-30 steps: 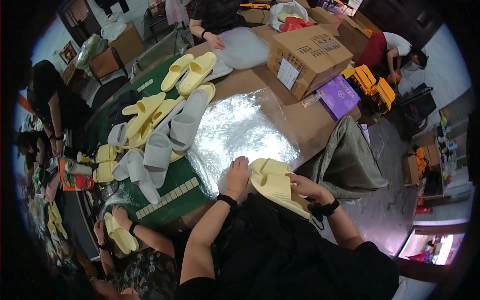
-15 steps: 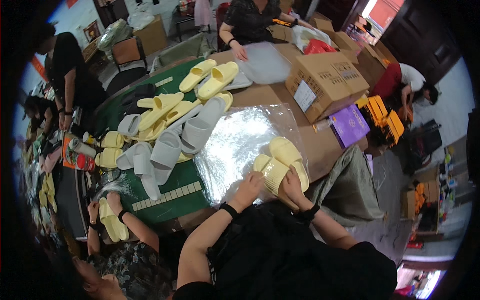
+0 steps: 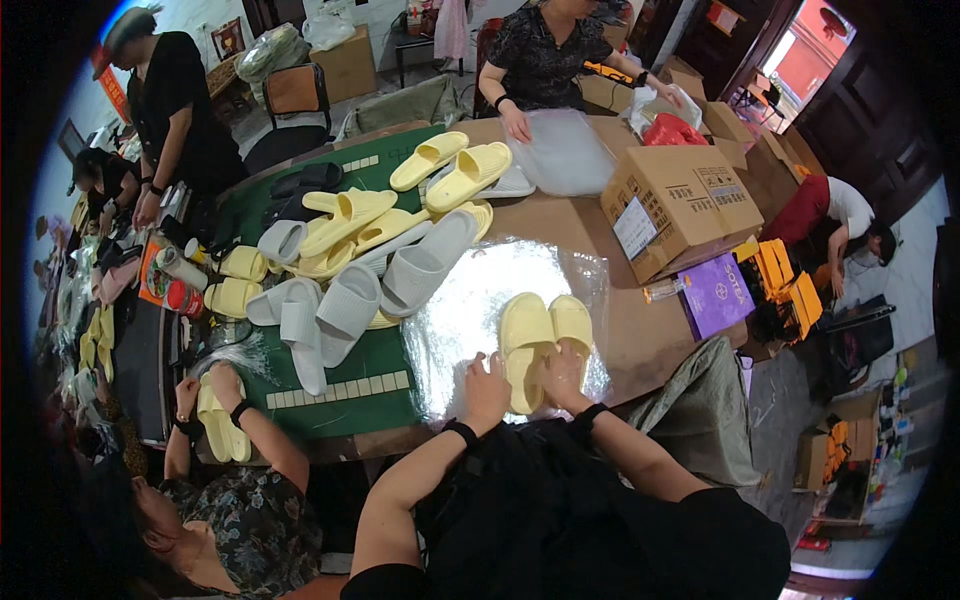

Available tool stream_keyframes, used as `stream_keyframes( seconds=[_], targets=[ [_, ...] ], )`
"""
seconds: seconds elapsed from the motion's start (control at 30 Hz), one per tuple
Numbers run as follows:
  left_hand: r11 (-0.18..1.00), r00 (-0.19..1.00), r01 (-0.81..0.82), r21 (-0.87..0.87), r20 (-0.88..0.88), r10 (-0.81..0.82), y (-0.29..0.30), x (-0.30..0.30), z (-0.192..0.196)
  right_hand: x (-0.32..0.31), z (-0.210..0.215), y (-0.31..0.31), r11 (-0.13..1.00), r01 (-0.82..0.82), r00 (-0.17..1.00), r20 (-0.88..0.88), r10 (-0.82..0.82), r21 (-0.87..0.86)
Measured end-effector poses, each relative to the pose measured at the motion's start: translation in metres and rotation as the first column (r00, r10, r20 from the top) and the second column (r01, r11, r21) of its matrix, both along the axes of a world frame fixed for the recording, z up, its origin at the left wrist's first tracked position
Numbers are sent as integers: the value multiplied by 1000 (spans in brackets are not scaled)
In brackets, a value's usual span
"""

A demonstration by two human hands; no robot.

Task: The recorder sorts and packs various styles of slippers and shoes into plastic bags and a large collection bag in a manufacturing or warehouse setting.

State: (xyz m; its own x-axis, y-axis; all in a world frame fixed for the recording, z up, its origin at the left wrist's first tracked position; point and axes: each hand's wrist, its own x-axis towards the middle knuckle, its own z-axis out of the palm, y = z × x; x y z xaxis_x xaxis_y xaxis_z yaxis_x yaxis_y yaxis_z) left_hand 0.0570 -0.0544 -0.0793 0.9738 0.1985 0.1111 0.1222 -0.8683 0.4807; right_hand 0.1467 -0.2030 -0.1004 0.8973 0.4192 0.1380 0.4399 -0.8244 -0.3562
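Observation:
A pair of pale yellow slides [image 3: 526, 322] lies side by side, toes away from me, on a shiny clear plastic bag [image 3: 450, 300]. Just left of the pair, my left hand [image 3: 486, 392] rests by the sole's edge over the plastic, its fingers extended and slightly apart. My right hand [image 3: 564, 376] covers the heel end of the right-hand slide, with fingers bent around it; part of that slide is hidden beneath the hand. Farther left lies a heap of loose slides, including a grey slide [image 3: 348, 308] and a yellow slide [image 3: 350, 222].
A cardboard box [image 3: 680, 205] and a purple package [image 3: 716, 292] stand at the right. Stacked clear bags [image 3: 565, 150] lie by a co-worker across the table. Another co-worker at lower left handles yellow slides [image 3: 222, 425]. A grey-green sack [image 3: 700, 410] hangs at the table's right edge.
The yellow slides, previously tilted and overlapping in my hands, now lie flat and parallel on the bag. Both hands have moved slightly left, and my left hand has come off the slides.

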Motion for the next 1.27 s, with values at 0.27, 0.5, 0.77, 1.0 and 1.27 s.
stream_keyframes(
  seconds=[0.27,0.5,0.77,1.0,1.27],
  targets=[
    [918,949,115,-378,-232,-215,7,-8,-19,2,-3,20,966,193,968,-194,-159,173],
    [858,894,108,-503,-328,-305,4,-13,-24,23,-28,18,787,-509,849,352,394,349],
    [849,863,85,-522,-387,-324,5,-18,-37,-42,6,-45,962,-183,981,-31,193,200],
    [831,849,147,-536,-364,-384,5,-14,-44,-55,12,-70,983,-159,979,-139,146,-90],
    [835,831,180,-520,-374,-412,5,-14,-45,-60,-27,-73,995,-100,995,30,100,-3]
  ],
)
